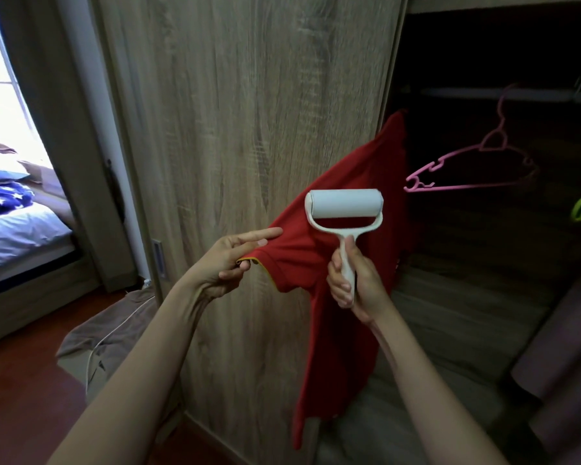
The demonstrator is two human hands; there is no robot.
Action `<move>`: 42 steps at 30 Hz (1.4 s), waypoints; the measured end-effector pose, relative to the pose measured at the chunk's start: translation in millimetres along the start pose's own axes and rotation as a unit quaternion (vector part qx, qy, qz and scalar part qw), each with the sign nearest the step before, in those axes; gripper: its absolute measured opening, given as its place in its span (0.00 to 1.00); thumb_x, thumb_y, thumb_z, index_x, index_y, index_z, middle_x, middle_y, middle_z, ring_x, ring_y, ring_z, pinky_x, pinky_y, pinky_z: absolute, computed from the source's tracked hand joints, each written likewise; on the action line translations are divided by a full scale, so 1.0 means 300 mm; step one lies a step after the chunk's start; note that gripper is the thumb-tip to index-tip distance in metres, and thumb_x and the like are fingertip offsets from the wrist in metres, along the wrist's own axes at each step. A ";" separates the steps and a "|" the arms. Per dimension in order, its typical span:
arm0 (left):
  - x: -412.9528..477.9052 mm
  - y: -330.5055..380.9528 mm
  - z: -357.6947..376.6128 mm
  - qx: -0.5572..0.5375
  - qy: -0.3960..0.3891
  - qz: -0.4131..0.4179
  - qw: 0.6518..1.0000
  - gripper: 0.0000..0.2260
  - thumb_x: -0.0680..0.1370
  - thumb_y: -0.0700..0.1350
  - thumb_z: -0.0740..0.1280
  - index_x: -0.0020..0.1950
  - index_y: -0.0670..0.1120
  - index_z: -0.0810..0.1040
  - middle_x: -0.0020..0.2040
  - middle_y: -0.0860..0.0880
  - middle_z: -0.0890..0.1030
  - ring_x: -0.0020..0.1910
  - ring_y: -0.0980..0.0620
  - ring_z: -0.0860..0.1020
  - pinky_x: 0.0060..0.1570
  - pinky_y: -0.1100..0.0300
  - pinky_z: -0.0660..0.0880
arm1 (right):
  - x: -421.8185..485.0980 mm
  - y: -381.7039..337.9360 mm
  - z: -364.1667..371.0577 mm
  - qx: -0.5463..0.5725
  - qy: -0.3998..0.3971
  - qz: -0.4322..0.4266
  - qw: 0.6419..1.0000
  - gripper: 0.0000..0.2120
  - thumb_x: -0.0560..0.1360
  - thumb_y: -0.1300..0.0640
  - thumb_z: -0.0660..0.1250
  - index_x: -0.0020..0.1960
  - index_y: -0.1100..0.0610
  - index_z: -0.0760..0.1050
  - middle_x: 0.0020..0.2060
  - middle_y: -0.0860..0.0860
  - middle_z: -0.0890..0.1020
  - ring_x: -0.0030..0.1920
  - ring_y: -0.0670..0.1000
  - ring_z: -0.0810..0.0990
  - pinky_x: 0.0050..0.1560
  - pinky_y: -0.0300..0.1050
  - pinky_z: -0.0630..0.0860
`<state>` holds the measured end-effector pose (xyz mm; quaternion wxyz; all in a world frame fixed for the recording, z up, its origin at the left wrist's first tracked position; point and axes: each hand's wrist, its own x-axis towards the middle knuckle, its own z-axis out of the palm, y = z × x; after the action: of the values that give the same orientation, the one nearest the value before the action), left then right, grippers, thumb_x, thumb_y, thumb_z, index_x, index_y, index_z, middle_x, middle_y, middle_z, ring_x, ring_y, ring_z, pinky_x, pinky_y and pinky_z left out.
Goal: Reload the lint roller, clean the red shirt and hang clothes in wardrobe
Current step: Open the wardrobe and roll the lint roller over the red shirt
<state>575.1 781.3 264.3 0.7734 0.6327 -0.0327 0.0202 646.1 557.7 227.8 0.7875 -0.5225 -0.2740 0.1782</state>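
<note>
The white plastic lint roller (344, 209), a smooth paper drum on a forked handle, is held against the red shirt (319, 330), a soft knit hanging at the edge of the wood-grain wardrobe door (249, 112). The right grip (353, 283) wraps the handle. The left grip (225, 260) pinches the yellow-trimmed sleeve hem. A pink hanger (467, 169) hangs in the open, dark wardrobe.

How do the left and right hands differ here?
Left hand pinches the red shirt at its sleeve hem, holding it stretched sideways; right hand grips the white lint roller by its handle. Left hand's index finger is straight; right hand's fingers all curl round the handle. Left hand is in front of the wardrobe door; right hand is in front of the shirt. Shared: both are raised to about the same height.
</note>
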 end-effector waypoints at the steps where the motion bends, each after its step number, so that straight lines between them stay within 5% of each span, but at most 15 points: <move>1: -0.004 0.000 0.003 -0.008 -0.002 -0.004 1.000 0.13 0.78 0.40 0.62 0.59 0.48 0.81 0.25 0.53 0.71 0.15 0.60 0.65 0.12 0.73 0.53 | -0.005 0.021 -0.009 -0.004 0.000 0.010 1.000 0.28 0.64 0.29 0.68 0.32 0.55 0.67 0.18 0.49 0.61 0.14 0.45 0.59 0.20 0.33 0.51; 5: -0.005 -0.007 -0.004 -0.003 -0.009 0.001 1.000 0.14 0.75 0.44 0.66 0.58 0.49 0.82 0.28 0.52 0.75 0.14 0.61 0.61 0.12 0.73 0.51 | -0.077 0.171 -0.030 -0.005 0.024 0.055 0.998 0.33 0.59 0.25 0.68 0.29 0.55 0.63 0.16 0.50 0.60 0.13 0.46 0.57 0.20 0.36 0.48; 9: 0.002 -0.017 -0.016 -0.013 -0.008 0.007 1.000 0.14 0.73 0.45 0.67 0.57 0.50 0.83 0.28 0.50 0.76 0.12 0.61 0.61 0.13 0.73 0.52 | -0.009 0.058 -0.008 -0.018 0.036 0.028 0.999 0.33 0.60 0.25 0.66 0.28 0.55 0.62 0.16 0.49 0.59 0.13 0.45 0.56 0.19 0.33 0.50; 16: -0.026 -0.005 -0.002 0.024 -0.006 0.023 0.999 0.13 0.80 0.41 0.61 0.61 0.48 0.80 0.23 0.51 0.76 0.12 0.61 0.61 0.12 0.72 0.53 | -0.082 0.175 -0.033 -0.031 0.051 0.051 0.997 0.34 0.59 0.24 0.66 0.29 0.55 0.62 0.16 0.49 0.60 0.14 0.46 0.56 0.20 0.35 0.48; 22: -0.036 -0.006 -0.004 0.055 -0.023 0.033 0.998 0.16 0.73 0.47 0.66 0.60 0.50 0.81 0.20 0.52 0.72 0.12 0.61 0.61 0.13 0.73 0.53 | 0.016 0.010 -0.023 -0.017 0.020 0.035 0.999 0.32 0.61 0.25 0.65 0.29 0.55 0.62 0.16 0.49 0.60 0.13 0.45 0.56 0.19 0.30 0.52; 28: -0.025 -0.010 -0.016 0.063 -0.017 0.049 0.997 0.14 0.74 0.46 0.66 0.59 0.52 0.83 0.19 0.52 0.68 0.12 0.61 0.60 0.13 0.73 0.55 | -0.095 0.202 -0.046 -0.038 0.038 0.075 0.996 0.34 0.59 0.24 0.67 0.28 0.55 0.62 0.16 0.49 0.59 0.13 0.46 0.56 0.21 0.36 0.46; 31: -0.020 -0.005 -0.018 0.067 -0.017 0.055 0.996 0.15 0.74 0.46 0.65 0.60 0.51 0.82 0.18 0.53 0.67 0.12 0.61 0.60 0.13 0.72 0.54 | -0.029 0.090 -0.023 -0.036 0.033 0.055 0.997 0.32 0.62 0.26 0.66 0.28 0.55 0.62 0.16 0.49 0.60 0.13 0.45 0.57 0.20 0.33 0.49; 35: -0.018 0.000 -0.025 0.063 -0.018 0.057 0.996 0.15 0.74 0.46 0.66 0.61 0.51 0.82 0.20 0.51 0.68 0.12 0.61 0.60 0.13 0.73 0.55 | 0.021 0.028 -0.005 -0.056 0.027 0.026 0.998 0.29 0.69 0.30 0.59 0.29 0.55 0.61 0.16 0.49 0.60 0.13 0.45 0.57 0.20 0.34 0.49; 39: -0.012 -0.001 -0.026 0.089 -0.003 0.054 0.995 0.15 0.76 0.46 0.65 0.61 0.52 0.82 0.30 0.49 0.68 0.12 0.61 0.60 0.14 0.73 0.55 | -0.079 0.195 -0.027 -0.050 0.048 0.059 0.996 0.32 0.62 0.25 0.64 0.28 0.54 0.62 0.16 0.49 0.60 0.14 0.46 0.56 0.19 0.32 0.51; 42: -0.012 0.007 -0.021 0.083 -0.003 0.052 0.995 0.15 0.77 0.44 0.64 0.62 0.50 0.81 0.20 0.50 0.66 0.12 0.61 0.60 0.13 0.73 0.55 | -0.013 0.099 -0.008 -0.038 0.039 0.039 0.998 0.30 0.67 0.28 0.60 0.28 0.55 0.62 0.16 0.49 0.59 0.14 0.45 0.56 0.19 0.32 0.50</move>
<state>571.6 787.9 264.7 0.7160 0.6923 -0.0660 0.0607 644.6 565.3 198.7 0.7697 -0.5688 -0.2292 0.1773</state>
